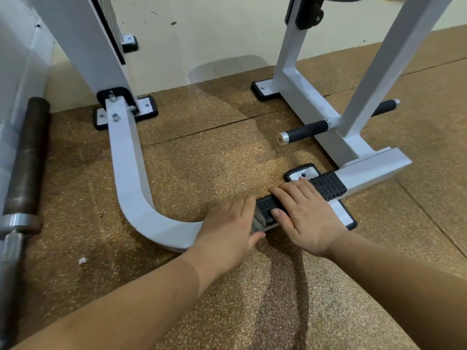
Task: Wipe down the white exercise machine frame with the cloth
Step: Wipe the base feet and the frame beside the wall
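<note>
The left hand (227, 228) lay on the white curved frame bar (131, 178), its fingers and thumb closed round a grey cloth (259, 222), mostly hidden under the hand and touching the near end of the black ribbed foot pad (328, 185). At the left hand's 2 o'clock, the right hand (303, 210) pressed flat on that pad, fingers straight. A black-gripped handle (303, 131) stood out at the right hand's 12 o'clock. A rusty barbell (25, 152) lay at the view's 9 o'clock on the speckled brown floor mat (202, 152).
</note>
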The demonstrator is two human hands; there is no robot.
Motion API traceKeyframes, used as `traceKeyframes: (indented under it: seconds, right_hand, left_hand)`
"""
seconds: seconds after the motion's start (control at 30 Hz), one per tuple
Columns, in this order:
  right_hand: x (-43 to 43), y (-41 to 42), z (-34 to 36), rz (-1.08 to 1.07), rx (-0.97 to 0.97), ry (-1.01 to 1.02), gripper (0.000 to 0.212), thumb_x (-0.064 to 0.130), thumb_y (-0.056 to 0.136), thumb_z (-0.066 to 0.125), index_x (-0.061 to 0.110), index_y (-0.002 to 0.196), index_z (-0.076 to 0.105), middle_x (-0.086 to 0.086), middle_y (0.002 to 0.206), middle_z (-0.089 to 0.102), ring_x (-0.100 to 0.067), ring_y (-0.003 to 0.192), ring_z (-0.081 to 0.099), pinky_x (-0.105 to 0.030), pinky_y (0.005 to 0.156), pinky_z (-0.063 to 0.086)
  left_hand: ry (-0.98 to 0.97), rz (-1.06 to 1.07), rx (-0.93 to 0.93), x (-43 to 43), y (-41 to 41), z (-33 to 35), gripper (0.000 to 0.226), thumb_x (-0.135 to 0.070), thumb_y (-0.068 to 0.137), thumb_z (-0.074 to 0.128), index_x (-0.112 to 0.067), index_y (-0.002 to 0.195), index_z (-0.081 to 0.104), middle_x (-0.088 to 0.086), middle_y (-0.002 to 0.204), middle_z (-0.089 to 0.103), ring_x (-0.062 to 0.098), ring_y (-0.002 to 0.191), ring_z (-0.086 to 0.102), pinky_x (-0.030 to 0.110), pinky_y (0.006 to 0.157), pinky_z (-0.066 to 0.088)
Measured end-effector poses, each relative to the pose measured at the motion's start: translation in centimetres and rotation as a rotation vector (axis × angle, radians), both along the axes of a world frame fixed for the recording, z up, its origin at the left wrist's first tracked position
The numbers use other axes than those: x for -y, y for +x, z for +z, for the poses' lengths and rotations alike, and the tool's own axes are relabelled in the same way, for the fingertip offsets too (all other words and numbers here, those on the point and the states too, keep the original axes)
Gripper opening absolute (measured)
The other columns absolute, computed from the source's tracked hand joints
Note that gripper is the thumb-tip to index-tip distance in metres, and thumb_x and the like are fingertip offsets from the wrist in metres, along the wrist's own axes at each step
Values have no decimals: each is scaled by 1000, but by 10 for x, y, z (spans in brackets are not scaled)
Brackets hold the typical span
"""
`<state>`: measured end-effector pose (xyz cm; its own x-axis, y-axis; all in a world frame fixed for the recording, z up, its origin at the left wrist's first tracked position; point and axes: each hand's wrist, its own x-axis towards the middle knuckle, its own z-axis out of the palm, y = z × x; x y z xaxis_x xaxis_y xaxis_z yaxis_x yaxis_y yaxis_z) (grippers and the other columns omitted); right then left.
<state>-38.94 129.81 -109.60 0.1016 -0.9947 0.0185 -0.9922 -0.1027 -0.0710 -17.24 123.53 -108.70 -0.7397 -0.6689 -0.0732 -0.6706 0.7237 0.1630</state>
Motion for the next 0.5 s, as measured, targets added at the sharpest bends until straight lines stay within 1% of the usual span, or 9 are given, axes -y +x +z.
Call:
traceKeyframes:
  seconds: [0.1,0.17,0.2,0.33,0.43,0.5]
  right_hand:
    - [0,0,0,3,-8,-1,61,51,108,22,14,148,49,-7,139,55,-31,134,47,-50,125,22]
    - [-1,2,-2,-7,-14,-18,60,50,108,23,14,147,50,-8,138,56,-33,132,48,-52,124,24]
    - [-1,4,-2,-11,-11,-35,60,49,107,24,13,146,52,-9,137,57,-34,131,49,-53,124,25]
    - [-1,7,-2,-18,-4,-51,59,47,107,25,12,146,53,-9,136,57,-34,131,50,-53,124,26]
    - [-2,3,-2,-11,-2,-38,59,48,108,25,14,148,51,-7,138,56,-32,133,49,-52,125,24]
    - [-1,1,-2,1,-3,-35,58,48,108,25,15,148,50,-6,138,56,-32,133,49,-52,125,24]
  left_hand:
    - [-42,-16,2,0,46,-4,75,-66,98,39,-25,158,18,-1,139,51,24,117,53,42,94,47]
    - [-52,-7,-7,0,54,-5,74,-67,98,38,-26,157,20,-2,137,53,23,115,54,42,94,46]
    - [-52,-10,-11,0,48,-5,74,-66,98,38,-24,157,20,-1,138,52,24,118,54,42,96,46]
    - [-120,-80,18,-5,14,-8,78,-54,103,37,-9,160,10,11,153,39,30,136,43,45,115,36]
    - [-106,-88,3,-8,20,-8,82,-55,102,41,-11,162,6,10,156,34,30,139,39,45,115,36]
    - [-76,-155,16,-7,38,-7,86,-55,101,46,-16,162,0,8,162,26,31,143,34,47,117,34]
